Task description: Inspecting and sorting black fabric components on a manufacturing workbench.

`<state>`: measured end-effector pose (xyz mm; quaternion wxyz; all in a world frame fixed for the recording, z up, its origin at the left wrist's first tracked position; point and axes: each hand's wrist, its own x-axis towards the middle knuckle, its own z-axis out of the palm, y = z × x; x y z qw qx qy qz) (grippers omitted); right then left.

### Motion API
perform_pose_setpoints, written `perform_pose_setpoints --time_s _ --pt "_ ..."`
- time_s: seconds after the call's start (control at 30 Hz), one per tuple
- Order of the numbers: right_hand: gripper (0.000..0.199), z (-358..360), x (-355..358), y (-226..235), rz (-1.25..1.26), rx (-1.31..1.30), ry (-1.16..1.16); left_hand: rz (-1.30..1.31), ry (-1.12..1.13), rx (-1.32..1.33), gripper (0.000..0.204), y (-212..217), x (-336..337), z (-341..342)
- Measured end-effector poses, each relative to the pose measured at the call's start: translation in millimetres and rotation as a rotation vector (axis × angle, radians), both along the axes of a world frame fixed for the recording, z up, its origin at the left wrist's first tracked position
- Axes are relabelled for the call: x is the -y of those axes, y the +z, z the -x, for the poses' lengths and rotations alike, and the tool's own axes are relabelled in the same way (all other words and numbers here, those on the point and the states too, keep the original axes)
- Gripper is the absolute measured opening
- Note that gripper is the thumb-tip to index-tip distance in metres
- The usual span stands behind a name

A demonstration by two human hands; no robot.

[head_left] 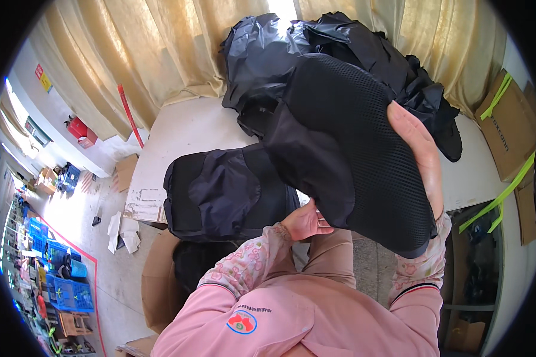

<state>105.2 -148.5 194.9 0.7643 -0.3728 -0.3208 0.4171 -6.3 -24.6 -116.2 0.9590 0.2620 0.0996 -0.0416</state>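
I hold a black padded panel (345, 149) up in front of my chest, its mesh face turned toward me and a smooth fabric strip running down its left edge. My right hand (420, 149) grips it along the right edge: the thumb lies flat across the mesh, pointing up, and the rest of the fingers are hidden behind the panel, so the hand is closed around that edge with the panel filling it. My left hand (307, 221) is at the panel's lower left edge, below the smooth strip; the palm faces up and the fingers curl in under the fabric, touching it, though I cannot tell how firmly they pinch because the panel covers the fingertips. The panel hangs tilted between the two hands, its top leaning away from me and its rounded bottom corner dropping past my right wrist. Just beyond my left hand a dark navy cushion-like piece (226, 193) lies flat on the white table (184, 134), near its front edge. Farther back on the table, behind the raised panel, sits a heap of black fabric pieces (333, 41), against the yellow curtain (137, 53). Cardboard boxes (509, 128) stand to my right.
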Motion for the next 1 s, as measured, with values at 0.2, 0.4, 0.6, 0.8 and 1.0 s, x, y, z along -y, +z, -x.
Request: perform_pose_setpoints --time_s 0.2,0.4,0.6,0.8,1.0 --pt "0.030 5.8 9.0 8.5 0.072 0.036 -0.305 0.039 0.438 0.314 0.050 5.7 -28.6 10.6" --pt "0.019 -68.6 -42.4 -73.1 0.078 0.494 -0.042 0.129 0.320 0.375 0.053 48.6 -19.9 19.5" --pt "0.014 -110.0 -53.7 -240.9 0.017 0.788 -0.060 -0.495 0.310 0.730 0.041 127.4 -45.7 63.1" --pt "0.019 -158.1 -19.0 -202.5 0.355 0.340 -0.083 -0.432 0.837 0.193 0.042 148.4 -131.4 169.9" --pt "0.058 -109.4 -5.1 -130.6 0.109 0.503 0.079 -0.723 0.807 -0.035 0.035 126.7 -169.3 206.5"
